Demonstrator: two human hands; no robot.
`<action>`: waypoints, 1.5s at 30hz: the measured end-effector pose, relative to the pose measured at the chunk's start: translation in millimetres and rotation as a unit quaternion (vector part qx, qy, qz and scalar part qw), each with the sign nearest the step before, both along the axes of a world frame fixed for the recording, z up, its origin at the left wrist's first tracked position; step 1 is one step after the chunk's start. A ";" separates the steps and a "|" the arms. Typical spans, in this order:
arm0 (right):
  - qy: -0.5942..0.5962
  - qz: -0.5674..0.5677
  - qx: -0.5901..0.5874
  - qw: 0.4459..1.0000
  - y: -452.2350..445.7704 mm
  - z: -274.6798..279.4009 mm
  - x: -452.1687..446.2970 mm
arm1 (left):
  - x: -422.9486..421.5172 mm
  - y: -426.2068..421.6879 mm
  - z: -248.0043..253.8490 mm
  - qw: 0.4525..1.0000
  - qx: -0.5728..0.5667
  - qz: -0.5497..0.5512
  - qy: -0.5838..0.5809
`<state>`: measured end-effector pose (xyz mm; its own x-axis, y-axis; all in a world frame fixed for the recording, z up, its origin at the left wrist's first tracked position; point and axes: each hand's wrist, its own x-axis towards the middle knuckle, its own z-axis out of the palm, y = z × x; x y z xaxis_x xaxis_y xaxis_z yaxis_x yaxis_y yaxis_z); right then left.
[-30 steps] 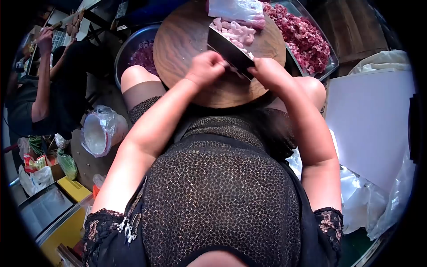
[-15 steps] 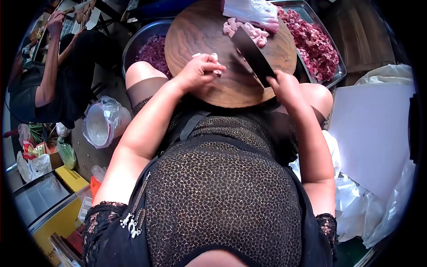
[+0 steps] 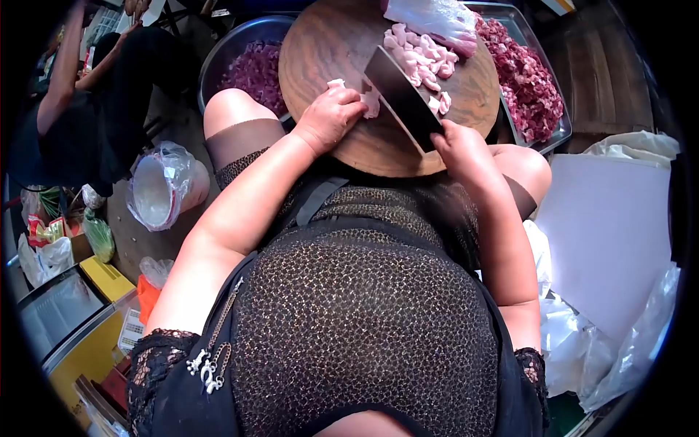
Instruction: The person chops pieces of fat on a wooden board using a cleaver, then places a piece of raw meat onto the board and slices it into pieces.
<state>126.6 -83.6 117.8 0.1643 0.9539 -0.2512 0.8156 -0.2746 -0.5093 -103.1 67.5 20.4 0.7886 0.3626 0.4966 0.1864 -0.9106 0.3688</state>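
My left hand (image 3: pixel 330 122) is closed on a pale strip of fatty meat (image 3: pixel 370 103) on the round wooden chopping board (image 3: pixel 317 54). My right hand (image 3: pixel 462 146) grips the handle of a dark, broad-bladed cleaver (image 3: pixel 403 96). The blade slants over the board, just right of the strip. Beyond it lies a heap of pale pink cut pieces (image 3: pixel 422 57), a few of them close to the blade's right side. A large slab of meat (image 3: pixel 435 23) rests at the board's far edge.
A metal tray (image 3: pixel 564 135) of chopped red meat stands right of the board, and a metal bowl (image 3: pixel 211 73) with more meat on the left. A plastic-lined bucket (image 3: pixel 156 193) is on the floor. Another person (image 3: pixel 87 124) sits at far left. A white board (image 3: pixel 608 226) lies right.
The cleaver has shifted slightly left, closer to my left hand. More cut pieces show right of the blade. The whole view has moved a little.
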 end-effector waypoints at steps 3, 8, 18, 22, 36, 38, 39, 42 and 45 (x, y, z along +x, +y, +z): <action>-0.027 0.005 -0.012 1.000 -4.4 11.3 -4.8 | -5.7 -3.6 -1.3 0.997 -0.072 0.003 -0.020; -0.061 0.011 0.036 0.997 -31.6 12.6 -37.4 | -9.9 -1.2 0.6 0.994 0.009 0.051 -0.094; -0.033 0.076 0.008 0.996 -5.2 7.4 -38.7 | 7.4 -0.6 -9.9 0.997 -0.067 0.000 -0.043; -0.032 0.123 0.064 0.990 54.8 -16.3 -43.0 | 11.5 -5.1 -8.5 0.999 -0.023 0.028 -0.037; 0.186 -0.172 0.080 0.964 10.4 7.7 46.2 | -1.3 48.9 23.7 0.951 -0.148 0.152 0.225; 0.288 -0.224 0.104 0.925 3.4 4.1 72.0 | 9.5 43.7 51.6 0.870 -0.324 0.187 0.320; 0.328 -0.233 0.116 0.908 0.4 0.5 81.4 | 9.2 41.5 54.2 0.860 -0.417 0.127 0.267; 0.475 -0.267 0.168 0.822 -3.3 -15.4 95.5 | 19.2 33.2 70.4 0.803 -0.580 0.009 0.136; 0.520 -0.298 0.189 0.778 -0.2 -17.3 98.5 | 37.8 19.3 95.9 0.755 -0.654 -0.010 0.042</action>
